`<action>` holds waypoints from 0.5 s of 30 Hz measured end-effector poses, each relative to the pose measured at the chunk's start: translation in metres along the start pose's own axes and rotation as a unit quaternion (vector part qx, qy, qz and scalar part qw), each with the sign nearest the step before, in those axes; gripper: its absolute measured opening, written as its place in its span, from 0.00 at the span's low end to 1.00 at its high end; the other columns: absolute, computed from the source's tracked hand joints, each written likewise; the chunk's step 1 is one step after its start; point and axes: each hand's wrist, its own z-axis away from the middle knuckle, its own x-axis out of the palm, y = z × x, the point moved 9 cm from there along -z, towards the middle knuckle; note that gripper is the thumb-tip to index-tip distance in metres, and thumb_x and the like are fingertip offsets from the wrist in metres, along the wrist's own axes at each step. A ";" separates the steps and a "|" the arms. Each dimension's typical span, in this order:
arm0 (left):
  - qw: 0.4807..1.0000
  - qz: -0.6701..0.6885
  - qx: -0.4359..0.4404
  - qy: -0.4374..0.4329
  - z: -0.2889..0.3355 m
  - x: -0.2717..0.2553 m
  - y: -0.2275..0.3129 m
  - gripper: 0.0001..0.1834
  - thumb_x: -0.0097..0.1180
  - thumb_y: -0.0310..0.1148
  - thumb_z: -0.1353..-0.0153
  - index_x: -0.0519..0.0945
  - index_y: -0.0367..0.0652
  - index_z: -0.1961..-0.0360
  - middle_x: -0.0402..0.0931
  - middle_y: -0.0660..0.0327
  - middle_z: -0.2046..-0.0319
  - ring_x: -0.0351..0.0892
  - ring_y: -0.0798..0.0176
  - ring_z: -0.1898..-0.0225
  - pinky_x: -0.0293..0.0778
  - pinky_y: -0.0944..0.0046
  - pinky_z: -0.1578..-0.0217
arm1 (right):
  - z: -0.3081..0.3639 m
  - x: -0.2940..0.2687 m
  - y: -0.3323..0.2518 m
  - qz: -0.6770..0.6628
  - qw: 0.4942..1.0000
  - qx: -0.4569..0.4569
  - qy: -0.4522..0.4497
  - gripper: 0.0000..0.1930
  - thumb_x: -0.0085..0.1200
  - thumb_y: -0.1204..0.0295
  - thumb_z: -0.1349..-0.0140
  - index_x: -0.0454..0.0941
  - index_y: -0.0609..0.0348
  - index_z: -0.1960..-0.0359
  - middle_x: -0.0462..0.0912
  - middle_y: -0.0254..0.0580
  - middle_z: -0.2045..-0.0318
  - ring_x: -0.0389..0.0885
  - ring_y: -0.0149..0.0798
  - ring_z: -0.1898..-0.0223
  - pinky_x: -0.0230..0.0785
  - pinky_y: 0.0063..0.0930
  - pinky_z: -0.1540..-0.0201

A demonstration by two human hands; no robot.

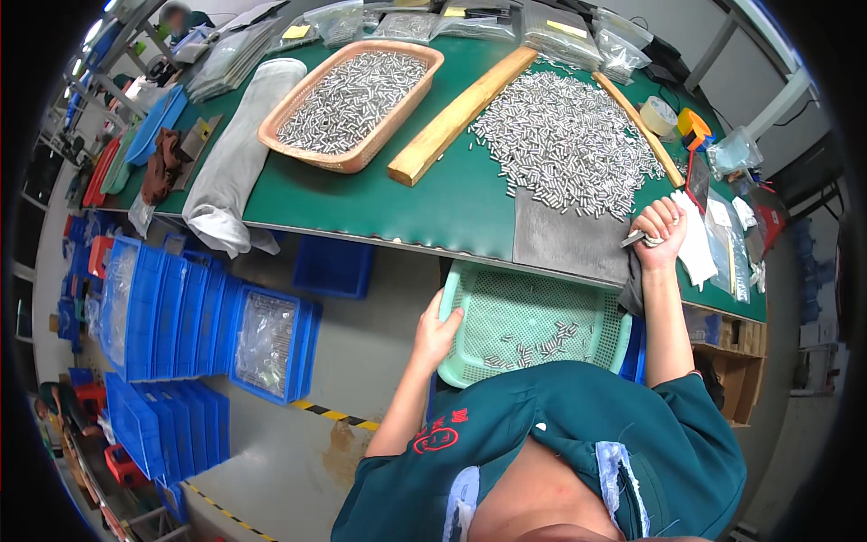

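My left hand (438, 330) is closed on the left rim of a light green mesh basket (454, 361), thumb over the edge. The basket sits below the table's front edge, close to my body, with a scatter of small silver metal pins (549, 345) in it. Above the table's right front part, my right hand (659, 233) is curled into a fist. A short grey metal piece (635, 238) sticks out of it; the fingers hide the rest. Left of this fist lies a grey mat (560, 239), with a large heap of the same pins (569, 135) behind it.
Two wooden bars (465, 113) (646, 131) flank the heap. An orange basket (271, 135) full of pins stands left on the green table (361, 203). A tape roll (658, 116) and white paper (694, 244) lie right. Blue crates (172, 312) are stacked on the floor.
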 end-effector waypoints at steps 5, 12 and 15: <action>0.999 0.040 -0.001 -0.011 0.003 -0.004 0.001 0.21 0.49 0.28 0.46 0.68 0.37 0.49 0.75 0.60 0.63 0.72 0.70 0.63 0.67 0.69 0.59 | 0.002 0.015 -0.001 0.016 0.999 -0.001 -0.045 0.16 0.35 0.67 0.42 0.58 0.50 0.89 0.56 0.24 0.93 0.54 0.22 0.92 0.49 0.17 0.87; 0.998 0.051 -0.026 -0.015 0.012 -0.009 0.000 0.21 0.49 0.26 0.48 0.68 0.36 0.50 0.73 0.61 0.62 0.70 0.70 0.62 0.67 0.69 0.60 | 0.021 0.063 -0.024 0.005 0.995 -0.043 -0.089 0.14 0.35 0.68 0.44 0.60 0.50 0.88 0.57 0.23 0.94 0.55 0.21 0.92 0.50 0.17 0.86; 0.999 0.018 -0.026 0.005 0.017 -0.006 -0.001 0.21 0.49 0.26 0.48 0.68 0.36 0.50 0.73 0.61 0.62 0.71 0.70 0.62 0.67 0.69 0.60 | 0.035 0.069 -0.034 0.015 0.993 -0.068 -0.096 0.14 0.35 0.68 0.44 0.60 0.49 0.88 0.57 0.22 0.94 0.55 0.21 0.92 0.50 0.17 0.86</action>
